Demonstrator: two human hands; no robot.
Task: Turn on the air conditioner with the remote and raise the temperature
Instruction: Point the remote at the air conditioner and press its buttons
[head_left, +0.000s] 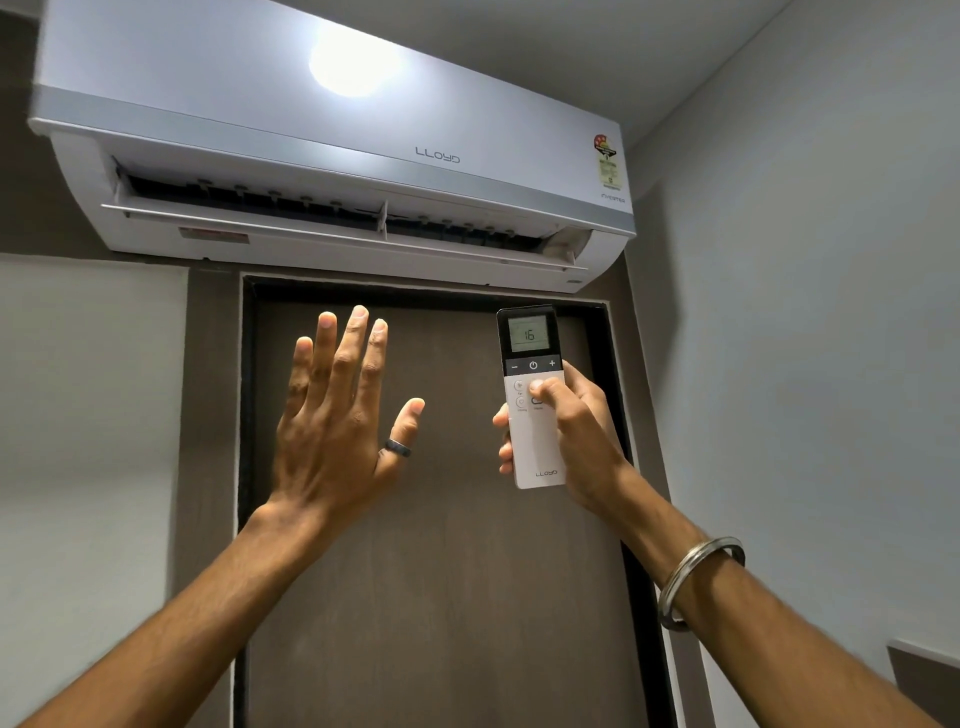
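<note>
White remote (531, 400) clamped upright in right hand (576, 431), thumb on its buttons (display reads 16), left hand (337, 415) raised empty, fingers spread, AC (332, 156) above brown door (447, 519), flap open.

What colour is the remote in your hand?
The remote is white below with a black top around its screen, held in the right hand. Head view shows it best.

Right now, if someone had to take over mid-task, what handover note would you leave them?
Left hand: open, raised below the vent, holding nothing.
Right hand: grips the Lloyd remote, thumb on the white buttons under the plus key.
Lloyd air conditioner: above the door, louver open, so it appears to be on.
Remote display reads 16.
Left: press plus to raise the temperature.
</note>
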